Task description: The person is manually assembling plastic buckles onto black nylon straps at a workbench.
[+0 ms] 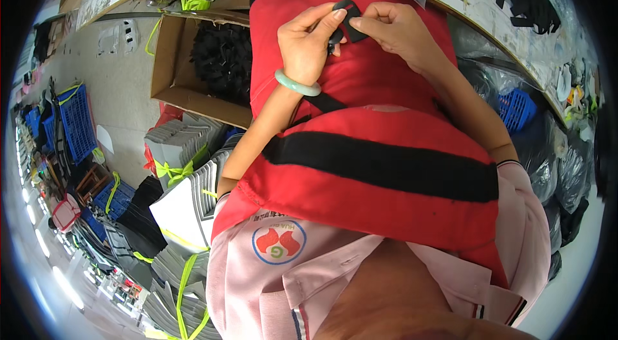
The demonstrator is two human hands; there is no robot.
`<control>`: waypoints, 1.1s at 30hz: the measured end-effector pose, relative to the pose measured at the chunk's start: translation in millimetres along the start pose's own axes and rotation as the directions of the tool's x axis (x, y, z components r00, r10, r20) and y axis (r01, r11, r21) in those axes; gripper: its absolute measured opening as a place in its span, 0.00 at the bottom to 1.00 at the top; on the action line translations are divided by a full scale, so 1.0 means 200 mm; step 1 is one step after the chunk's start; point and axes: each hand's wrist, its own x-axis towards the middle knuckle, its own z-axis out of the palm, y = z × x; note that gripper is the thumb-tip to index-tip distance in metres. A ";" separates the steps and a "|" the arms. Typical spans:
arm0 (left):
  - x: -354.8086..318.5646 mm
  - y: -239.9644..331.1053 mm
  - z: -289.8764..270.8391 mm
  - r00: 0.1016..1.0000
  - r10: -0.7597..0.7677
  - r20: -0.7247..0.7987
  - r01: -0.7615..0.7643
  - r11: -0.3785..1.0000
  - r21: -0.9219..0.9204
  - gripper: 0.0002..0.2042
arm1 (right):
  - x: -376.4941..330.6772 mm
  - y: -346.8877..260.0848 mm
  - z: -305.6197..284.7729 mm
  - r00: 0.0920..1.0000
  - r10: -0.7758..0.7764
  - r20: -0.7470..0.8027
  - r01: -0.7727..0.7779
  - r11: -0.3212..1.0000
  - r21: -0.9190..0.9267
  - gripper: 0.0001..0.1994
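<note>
Pink polo shirt [360,275] with a round chest emblem fills the lower frame, nearest the lens. Over it drapes a red fabric bag with a broad black band [380,173], held against the body so the upper end sits within reach of both hands. Left hand [308,41], pale green bangle [297,84] at the wrist, pinches a small black plastic buckle [347,18] between thumb and fingers. Right hand [398,30] closes on the same buckle from the other side, fingertips narrow, steadying it. Buckle sits on the red fabric near its top edge, with a black webbing strap [325,103] running down from it under the left wrist. Open cardboard box [170,79] of black parts stands just left of the bag, handy for the left hand. Bundled grey stacks tied with yellow-green strapping [187,166] lie on the floor below.
</note>
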 end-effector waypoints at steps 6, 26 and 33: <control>-0.01 0.03 -0.02 0.984 0.166 0.072 -0.174 0.976 0.129 0.06 | 0.00 0.04 0.02 0.993 -0.116 -0.022 0.118 0.976 0.185 0.13; -0.03 0.00 -0.05 0.983 0.096 0.157 -0.121 0.980 0.157 0.07 | 0.02 0.12 0.04 0.988 -0.108 -0.113 0.140 0.931 0.337 0.13; -0.10 0.00 -0.04 0.944 0.210 0.254 -0.284 0.910 0.303 0.07 | 0.01 0.10 -0.10 0.974 0.020 0.224 -0.062 0.981 0.184 0.11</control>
